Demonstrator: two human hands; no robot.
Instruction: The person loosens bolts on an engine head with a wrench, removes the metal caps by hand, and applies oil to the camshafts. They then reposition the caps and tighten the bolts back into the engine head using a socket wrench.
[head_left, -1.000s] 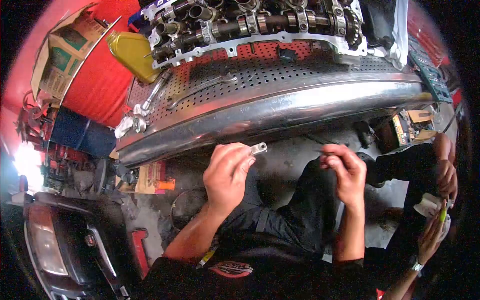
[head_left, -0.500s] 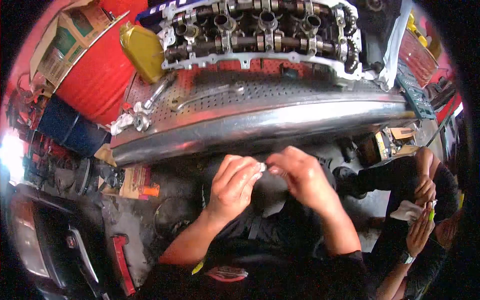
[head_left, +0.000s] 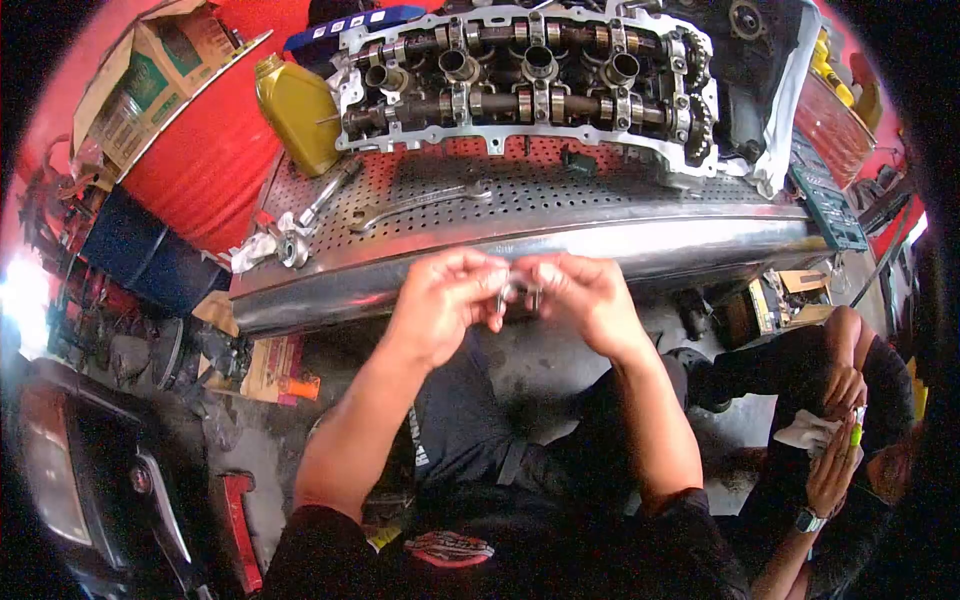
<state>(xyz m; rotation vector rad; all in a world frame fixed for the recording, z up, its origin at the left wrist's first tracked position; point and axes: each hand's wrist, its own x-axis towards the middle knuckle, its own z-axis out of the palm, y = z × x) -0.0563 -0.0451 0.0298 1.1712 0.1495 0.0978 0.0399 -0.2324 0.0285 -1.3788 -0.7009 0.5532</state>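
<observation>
Between my left hand [head_left: 440, 305] and my right hand [head_left: 588, 300] is a small arched metal part [head_left: 520, 284], held in front of the bench's edge. The fingers of both hands are closed on it and cover much of its surface. Past my hands, a cylinder head [head_left: 510, 70] with two camshafts lies on the perforated metal bench [head_left: 420, 180]. Nearer the bench's front are a combination wrench [head_left: 420, 206] and a ratchet [head_left: 325, 195] beside a crumpled white rag [head_left: 253, 251].
A gold oil bottle [head_left: 298, 115] stands left of the cylinder head, near a red drum [head_left: 205, 140]. At the right, a seated person's hands [head_left: 838, 440] hold a white cloth [head_left: 805, 432]. A green tool case [head_left: 826, 195] sits at the bench's right end; a car front [head_left: 95, 490] is lower left.
Both hands have moved up toward the bench and come together. My right hand, apart and blurred before, now grips the metal part along with my left. The camera view has shifted slightly.
</observation>
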